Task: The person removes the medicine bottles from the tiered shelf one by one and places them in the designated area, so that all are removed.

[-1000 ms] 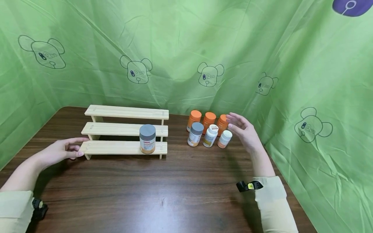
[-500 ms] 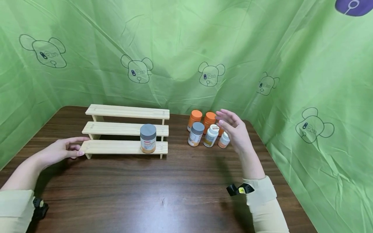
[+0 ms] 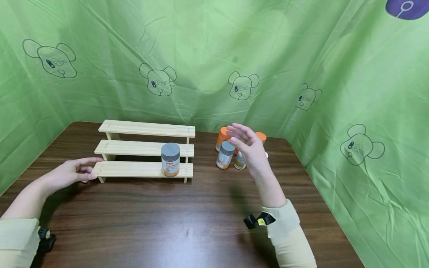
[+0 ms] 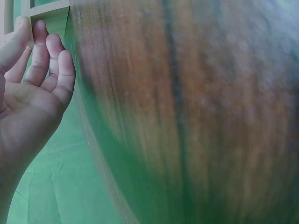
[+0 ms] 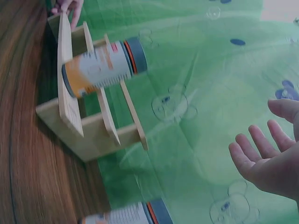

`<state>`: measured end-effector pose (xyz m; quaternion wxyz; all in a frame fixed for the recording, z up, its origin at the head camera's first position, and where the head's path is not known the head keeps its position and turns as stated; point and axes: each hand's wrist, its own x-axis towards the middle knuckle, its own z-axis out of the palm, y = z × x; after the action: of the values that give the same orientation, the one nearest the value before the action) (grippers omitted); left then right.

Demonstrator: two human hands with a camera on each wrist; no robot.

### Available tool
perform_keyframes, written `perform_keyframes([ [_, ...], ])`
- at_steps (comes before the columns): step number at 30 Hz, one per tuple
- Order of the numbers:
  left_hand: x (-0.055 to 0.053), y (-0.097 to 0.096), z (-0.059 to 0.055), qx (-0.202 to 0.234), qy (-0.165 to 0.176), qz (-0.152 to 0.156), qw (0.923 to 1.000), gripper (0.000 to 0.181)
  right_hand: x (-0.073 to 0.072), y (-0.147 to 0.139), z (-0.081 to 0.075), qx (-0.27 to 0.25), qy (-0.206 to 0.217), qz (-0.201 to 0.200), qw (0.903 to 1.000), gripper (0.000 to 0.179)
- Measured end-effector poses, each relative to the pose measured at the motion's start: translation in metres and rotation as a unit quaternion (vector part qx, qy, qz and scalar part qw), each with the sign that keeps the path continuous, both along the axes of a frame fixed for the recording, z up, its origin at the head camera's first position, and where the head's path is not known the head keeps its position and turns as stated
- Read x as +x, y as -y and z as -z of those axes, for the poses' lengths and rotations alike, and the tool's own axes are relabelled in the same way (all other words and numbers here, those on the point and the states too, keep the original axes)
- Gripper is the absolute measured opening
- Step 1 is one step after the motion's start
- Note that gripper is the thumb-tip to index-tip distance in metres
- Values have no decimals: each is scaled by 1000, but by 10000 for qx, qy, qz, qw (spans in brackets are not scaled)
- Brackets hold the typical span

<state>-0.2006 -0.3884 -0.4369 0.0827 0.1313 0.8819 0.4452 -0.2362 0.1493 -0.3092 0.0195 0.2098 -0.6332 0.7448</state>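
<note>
A three-step wooden display rack [image 3: 129,169] stands at the left of the table. My left hand [image 3: 71,173] pinches the left end of its lowest step between thumb and fingers, seen also in the left wrist view. On that step's right part sits a grey-lidded supplement jar [image 3: 170,160], upright. My right hand [image 3: 251,150] is raised over the bottle group, fingers spread and slightly bent, holding nothing. Just left of it stands another grey-lidded jar [image 3: 224,156]. Behind are orange-capped bottles [image 3: 222,138]; the hand partly hides these and a white bottle [image 3: 239,162].
A dark wood-grain table [image 3: 161,219] lies under everything. Green cloth [image 3: 201,56] with bear-head drawings hangs close behind the table and along both sides. The rack's upper steps [image 3: 147,128] rise toward the back.
My right hand has moved left across the bottles, from the right end of the group to near the grey-lidded jar. The left hand, rack and bottles stay in place.
</note>
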Motion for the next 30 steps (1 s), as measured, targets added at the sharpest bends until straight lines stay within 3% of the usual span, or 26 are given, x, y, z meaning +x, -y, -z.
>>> perform_keyframes([
  [12, -1, 1, 1, -122, 14, -18, 9999, 54, 2, 49, 8, 521, -109, -291, 9982, 48],
  [23, -1, 1, 1, -55, 5, 4, 10000, 54, -3, 82, 27, 881, -195, -625, 9940, 52],
  [30, -1, 0, 1, -38, -6, -6, 10000, 54, 4, 100, 27, 1026, -196, -922, 9902, 55],
])
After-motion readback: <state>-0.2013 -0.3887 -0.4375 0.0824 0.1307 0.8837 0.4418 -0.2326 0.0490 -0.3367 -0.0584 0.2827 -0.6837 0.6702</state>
